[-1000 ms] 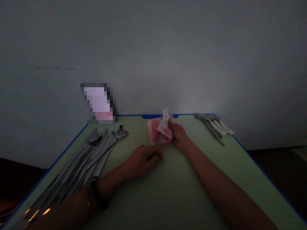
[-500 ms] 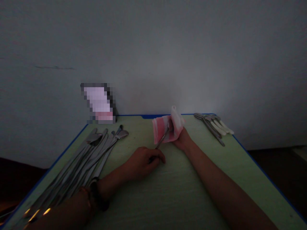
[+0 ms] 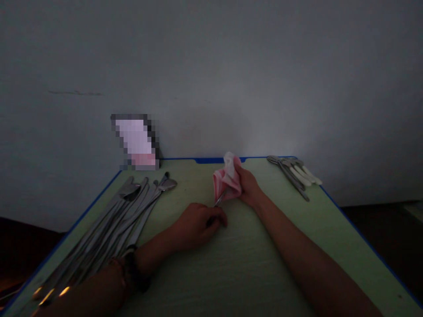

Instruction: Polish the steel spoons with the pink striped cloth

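My left hand [image 3: 198, 222] rests on the green table [image 3: 231, 264], its fingers closed round the handle of a metal utensil [image 3: 220, 200]. The utensil slants up and to the right, and its upper end is hidden inside a pink and white cloth [image 3: 227, 179]. My right hand [image 3: 247, 187] grips that cloth and has it bunched around the utensil's end. Both hands are near the middle of the table, towards its far edge.
A large pile of metal cutlery [image 3: 112, 224] lies along the table's left side. A smaller group of cutlery with white handles [image 3: 295, 174] lies at the far right corner. A blurred-out object [image 3: 137, 143] stands at the far left edge against the wall.
Half a second ago the cloth was spread wider and the utensil's stem showed. Now my right hand has closed the cloth around the utensil's end. My left hand has stayed in place.
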A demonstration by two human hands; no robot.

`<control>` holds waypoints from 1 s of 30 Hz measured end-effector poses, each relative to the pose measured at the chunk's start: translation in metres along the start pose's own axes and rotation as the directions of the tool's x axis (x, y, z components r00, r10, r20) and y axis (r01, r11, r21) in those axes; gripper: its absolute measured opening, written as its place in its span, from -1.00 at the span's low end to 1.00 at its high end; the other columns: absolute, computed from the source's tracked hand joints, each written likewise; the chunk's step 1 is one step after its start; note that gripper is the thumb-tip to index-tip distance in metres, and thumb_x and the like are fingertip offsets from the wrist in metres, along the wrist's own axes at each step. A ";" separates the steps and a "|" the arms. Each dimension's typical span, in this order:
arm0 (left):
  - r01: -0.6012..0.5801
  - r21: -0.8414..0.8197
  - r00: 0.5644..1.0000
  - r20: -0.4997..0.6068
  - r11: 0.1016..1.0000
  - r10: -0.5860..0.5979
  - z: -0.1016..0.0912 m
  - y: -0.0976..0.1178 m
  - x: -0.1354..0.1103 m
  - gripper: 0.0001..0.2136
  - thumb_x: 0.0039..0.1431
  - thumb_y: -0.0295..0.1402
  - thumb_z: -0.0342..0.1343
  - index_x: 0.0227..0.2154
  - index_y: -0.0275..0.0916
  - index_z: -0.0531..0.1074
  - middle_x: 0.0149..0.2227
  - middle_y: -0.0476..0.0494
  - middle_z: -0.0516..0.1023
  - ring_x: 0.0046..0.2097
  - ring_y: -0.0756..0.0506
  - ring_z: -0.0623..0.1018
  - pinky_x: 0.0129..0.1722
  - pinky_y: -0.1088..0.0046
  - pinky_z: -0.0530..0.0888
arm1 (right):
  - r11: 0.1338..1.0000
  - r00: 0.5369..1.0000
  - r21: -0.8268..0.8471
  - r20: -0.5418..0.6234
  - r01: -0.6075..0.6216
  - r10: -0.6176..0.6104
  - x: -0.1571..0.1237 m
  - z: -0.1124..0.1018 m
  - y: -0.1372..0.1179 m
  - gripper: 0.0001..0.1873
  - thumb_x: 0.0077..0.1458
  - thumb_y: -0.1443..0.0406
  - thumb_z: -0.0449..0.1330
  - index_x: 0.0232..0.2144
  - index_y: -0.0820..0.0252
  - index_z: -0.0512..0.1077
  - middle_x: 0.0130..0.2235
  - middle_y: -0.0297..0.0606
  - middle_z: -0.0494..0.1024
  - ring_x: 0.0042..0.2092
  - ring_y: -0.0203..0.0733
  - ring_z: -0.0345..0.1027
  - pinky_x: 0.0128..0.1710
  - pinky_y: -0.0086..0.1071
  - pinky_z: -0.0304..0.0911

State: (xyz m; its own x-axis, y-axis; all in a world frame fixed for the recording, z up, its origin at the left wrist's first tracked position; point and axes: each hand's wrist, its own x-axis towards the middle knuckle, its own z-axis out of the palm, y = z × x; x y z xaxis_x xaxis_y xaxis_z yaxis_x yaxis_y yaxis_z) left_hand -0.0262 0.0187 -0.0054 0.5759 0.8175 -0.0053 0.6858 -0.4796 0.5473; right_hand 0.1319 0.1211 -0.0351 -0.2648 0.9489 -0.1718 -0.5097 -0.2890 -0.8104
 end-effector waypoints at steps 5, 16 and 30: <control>0.000 -0.100 1.000 -0.005 0.995 -0.001 0.000 -0.005 -0.002 -0.72 0.18 -0.41 -0.15 -0.29 -0.21 0.50 -0.48 0.02 0.48 -0.46 0.03 0.42 -0.38 0.55 0.30 | 0.989 1.000 0.146 0.008 -0.003 0.001 0.000 0.001 -0.001 -0.66 -0.09 0.03 0.25 -0.42 0.19 0.41 -0.44 -0.34 0.53 -0.41 -0.27 0.37 -0.36 -0.39 0.30; 0.091 -0.183 0.991 -0.078 0.979 -0.107 0.002 -0.006 0.002 -0.74 0.21 -0.37 -0.15 -0.22 -0.20 0.45 -0.58 0.08 0.32 -0.51 0.03 0.34 -0.46 0.54 0.23 | 0.992 0.989 0.116 0.130 0.059 -0.074 -0.006 0.012 -0.009 -0.76 -0.08 0.17 0.20 -0.63 0.09 0.25 -0.57 -0.40 0.34 -0.47 -0.28 0.21 -0.31 -0.37 0.29; 0.061 -0.810 0.970 -0.089 0.583 -0.225 0.000 -0.014 0.011 -0.68 0.24 -0.19 -0.10 -0.01 -0.20 0.20 -0.62 0.16 0.24 -0.64 0.10 0.20 -0.67 0.64 0.12 | 0.897 0.993 0.442 0.103 0.002 -0.052 -0.006 0.010 -0.018 -0.68 0.11 0.09 0.04 -0.56 0.15 0.27 -0.57 -0.44 0.41 -0.49 -0.34 0.29 -0.31 -0.41 0.32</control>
State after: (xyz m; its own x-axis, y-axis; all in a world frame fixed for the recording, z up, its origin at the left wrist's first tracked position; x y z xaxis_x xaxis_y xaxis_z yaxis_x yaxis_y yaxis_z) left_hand -0.0301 0.0347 -0.0130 0.3649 0.9295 -0.0534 0.0745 0.0280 0.9968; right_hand 0.1345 0.1193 -0.0134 -0.3204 0.9446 -0.0707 -0.8195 -0.3138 -0.4795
